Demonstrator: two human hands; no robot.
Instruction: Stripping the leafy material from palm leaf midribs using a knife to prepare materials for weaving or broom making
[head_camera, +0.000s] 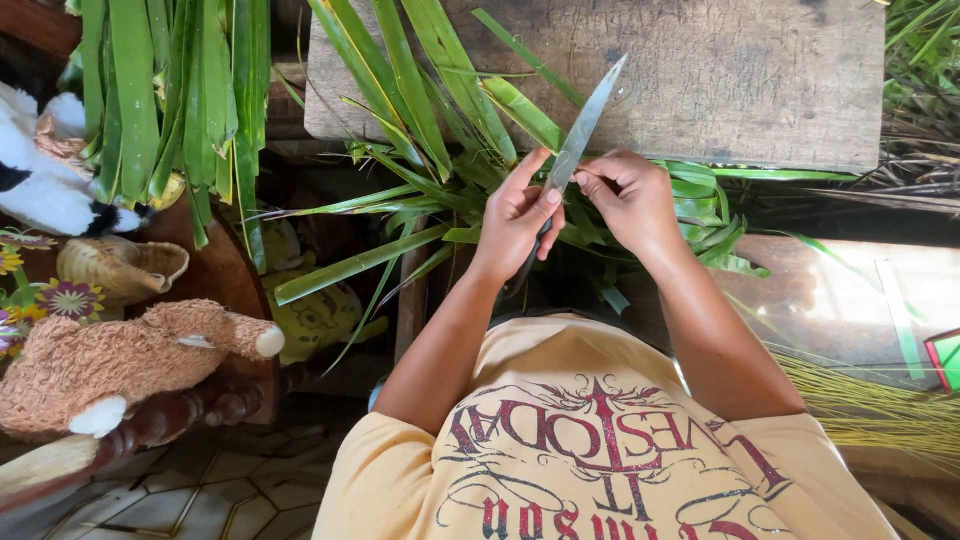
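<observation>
My left hand (515, 218) grips a long knife (590, 115) whose grey blade points up and to the right over a worn wooden board (720, 70); the dark handle runs down behind that wrist. My right hand (630, 200) is closed just right of the blade, its fingertips pinched against the blade's edge near its base; what they pinch is too thin to make out. Long green leaves (410, 75) fan out under and behind both hands.
More green leaves (160, 90) hang over a dark wooden chair (200, 275) at left, which carries plush toys (110, 360) and a small woven basket (120, 268). A bundle of thin yellow-green strips (870, 405) lies at right. Tiled floor (200, 490) shows below.
</observation>
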